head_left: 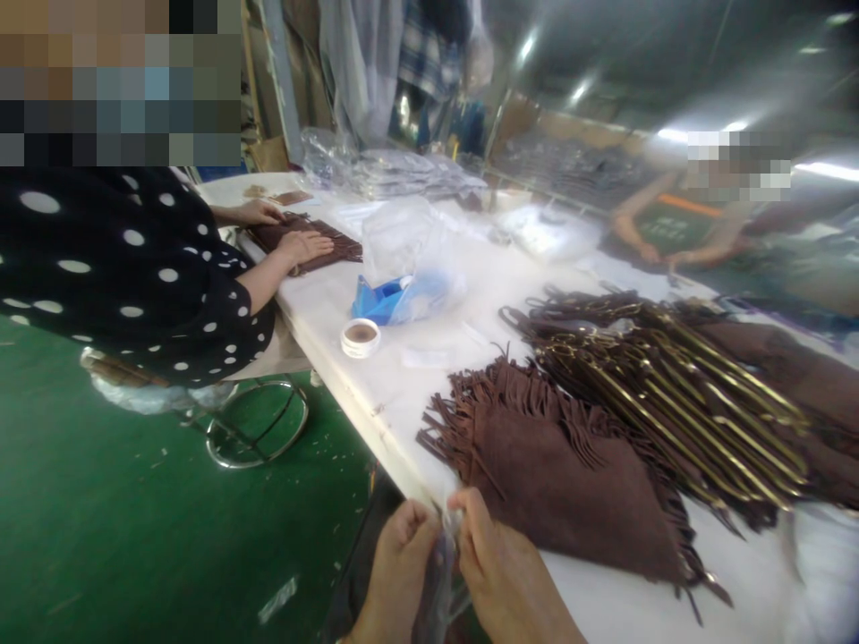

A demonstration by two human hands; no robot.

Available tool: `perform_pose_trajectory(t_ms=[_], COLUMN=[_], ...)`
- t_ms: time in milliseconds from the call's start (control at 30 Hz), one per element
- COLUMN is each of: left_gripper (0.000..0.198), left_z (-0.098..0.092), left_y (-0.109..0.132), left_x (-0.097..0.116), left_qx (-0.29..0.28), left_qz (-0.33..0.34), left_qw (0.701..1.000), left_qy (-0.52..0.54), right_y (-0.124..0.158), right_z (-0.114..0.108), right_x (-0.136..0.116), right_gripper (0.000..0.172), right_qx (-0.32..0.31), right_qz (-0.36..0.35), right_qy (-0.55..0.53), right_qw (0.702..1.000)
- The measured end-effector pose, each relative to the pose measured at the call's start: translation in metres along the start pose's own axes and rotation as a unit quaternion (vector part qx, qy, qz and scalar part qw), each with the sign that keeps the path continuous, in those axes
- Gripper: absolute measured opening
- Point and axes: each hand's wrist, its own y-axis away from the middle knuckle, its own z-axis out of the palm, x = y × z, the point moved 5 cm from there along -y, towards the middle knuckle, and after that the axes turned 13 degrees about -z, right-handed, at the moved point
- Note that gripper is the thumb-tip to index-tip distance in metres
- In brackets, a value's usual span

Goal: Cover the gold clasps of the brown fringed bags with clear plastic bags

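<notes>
At the table's near edge, my left hand (401, 565) is closed with its fingertips pinching a clear plastic bag (441, 581). My right hand (502, 565) grips the same bag just beside it, thumb and fingers pressed together. The bag hangs down between my wrists, and its lower part runs out of the picture. To the right of my hands, a dark brown fringed suede bag (570, 474) lies flat on the white table. Its fringe points toward the far side and the left edge.
Several gold-trimmed brown pieces (671, 394) are heaped at the right. A white tub (361, 338) and a blue packet (382, 298) stand mid-table. A co-worker in a polka-dot top (134, 268) presses a fringed brown piece (328, 243) at left; another person sits across. A stool (259, 425) is below.
</notes>
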Motion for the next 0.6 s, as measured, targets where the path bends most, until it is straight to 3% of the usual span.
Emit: perform_pose_trajectory(t_ms=[200,367,600], left_gripper=[0.024,0.022,0.015], left_z=[0.008,0.003,0.000], left_y=[0.004,0.000,0.008], left_x=[0.005,0.002,0.004], left_qx=[-0.056,-0.079,-0.077], left_qz=[-0.040,-0.098,-0.189], left_qw=[0.996,0.990,0.972], left_qy=[0.056,0.060,0.115], right_y=[-0.004,-0.006,-0.007], right_z=[-0.002,-0.002,-0.012], right_x=[-0.003,-0.003,-0.010], right_gripper=[0.030,0.029,0.019], right_qx=[-0.010,-0.023,-0.039], right_qz=[0.002,-0.007,-0.092], right_qy=[0.002,0.001,0.049], right_qw=[1.000,1.000,0.994])
